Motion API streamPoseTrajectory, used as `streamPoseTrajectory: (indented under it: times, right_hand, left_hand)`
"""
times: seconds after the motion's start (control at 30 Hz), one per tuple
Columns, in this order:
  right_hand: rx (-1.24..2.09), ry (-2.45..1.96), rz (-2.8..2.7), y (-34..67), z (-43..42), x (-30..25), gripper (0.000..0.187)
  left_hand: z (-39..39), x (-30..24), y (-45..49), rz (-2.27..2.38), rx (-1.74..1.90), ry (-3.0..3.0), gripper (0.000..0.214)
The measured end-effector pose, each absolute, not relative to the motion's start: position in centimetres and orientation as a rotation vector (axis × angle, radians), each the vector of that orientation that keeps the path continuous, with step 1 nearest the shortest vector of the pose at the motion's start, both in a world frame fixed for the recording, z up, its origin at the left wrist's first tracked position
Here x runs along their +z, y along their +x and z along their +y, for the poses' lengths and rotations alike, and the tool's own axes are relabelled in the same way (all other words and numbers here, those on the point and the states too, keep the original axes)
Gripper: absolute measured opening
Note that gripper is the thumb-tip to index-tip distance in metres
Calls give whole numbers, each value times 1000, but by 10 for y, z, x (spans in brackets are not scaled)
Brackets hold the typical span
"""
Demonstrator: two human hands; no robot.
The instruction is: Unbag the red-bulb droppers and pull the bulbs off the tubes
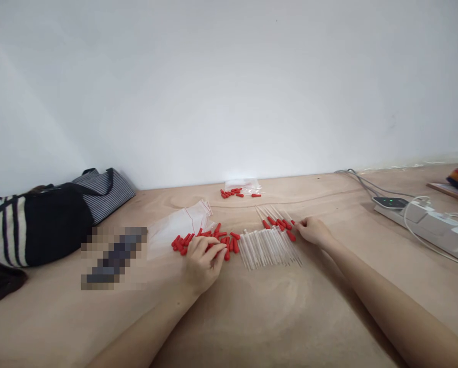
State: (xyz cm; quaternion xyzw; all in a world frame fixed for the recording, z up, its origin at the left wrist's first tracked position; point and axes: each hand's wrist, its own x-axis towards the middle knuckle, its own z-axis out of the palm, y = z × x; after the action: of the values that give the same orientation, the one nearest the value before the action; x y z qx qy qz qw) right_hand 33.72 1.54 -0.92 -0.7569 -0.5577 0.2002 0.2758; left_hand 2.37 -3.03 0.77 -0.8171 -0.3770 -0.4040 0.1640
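My left hand point(202, 260) rests on the wooden table point(251, 317), fingers curled over a scatter of small red rubber caps point(185, 241); I cannot make out whether one is pinched. My right hand point(313, 230) lies to the right, fingers bent and touching the red-capped end of a clear dropper point(290, 235). Between the hands lies a row of bare clear dropper tubes point(269, 249). Behind them several assembled droppers with red caps point(276, 220) fan out.
Clear zip bags point(178, 225) lie left of the caps. Another bag with red caps point(241, 189) sits by the wall. A striped black bag point(48, 220) is at far left; a power strip with cables point(424, 220) is at right.
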Motion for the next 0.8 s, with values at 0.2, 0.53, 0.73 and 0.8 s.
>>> streamPoseTrajectory:
  times: [0.2,0.53,0.73,0.8]
  right_hand:
    - [775,-1468,-1322,304,-2,2,33]
    - [267,-1168,-1646,256,-44,4,20]
    - [-888,-891,-1928,269,-52,7,24]
    - [-961,-780,-2042,264,-53,5,27]
  left_hand:
    - [-31,10,75,-1086,-1292,-2595,17]
    - [-23,14,121,-1742,-2138,-2911,25]
    - [-32,16,74,-1344,-1330,-2884,13]
    - [-39,11,64,-1167,-1220,-2842,11]
